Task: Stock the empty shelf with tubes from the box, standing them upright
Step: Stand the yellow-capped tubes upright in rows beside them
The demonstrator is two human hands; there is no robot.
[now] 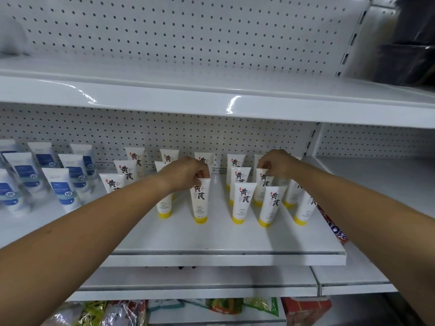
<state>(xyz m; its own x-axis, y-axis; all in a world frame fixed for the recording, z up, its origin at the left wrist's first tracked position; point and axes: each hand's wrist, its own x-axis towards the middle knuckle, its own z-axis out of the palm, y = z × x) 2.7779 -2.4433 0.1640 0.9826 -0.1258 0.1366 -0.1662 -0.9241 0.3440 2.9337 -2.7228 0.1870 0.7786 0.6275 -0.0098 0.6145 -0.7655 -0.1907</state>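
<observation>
Here, left hand (187, 175) pinching glossy tube (200, 202), right hand (279, 164) pinching tapered tube (262, 188)

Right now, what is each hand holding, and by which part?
The left hand pinches a yellow-capped tube by its flat top end; the right hand pinches a second tube the same way.

White pegboard (188, 38) with rows of small holes backs the shelving. A glossy white upper shelf (211, 102) runs across, its front edge catching two streaks of light. A slotted upright (353, 43) separates this bay from the next on the right, where dark bins (409, 43) sit on the top level. Low down, a white lower shelf (188, 285) juts out above coloured snack packets (226, 305).
</observation>
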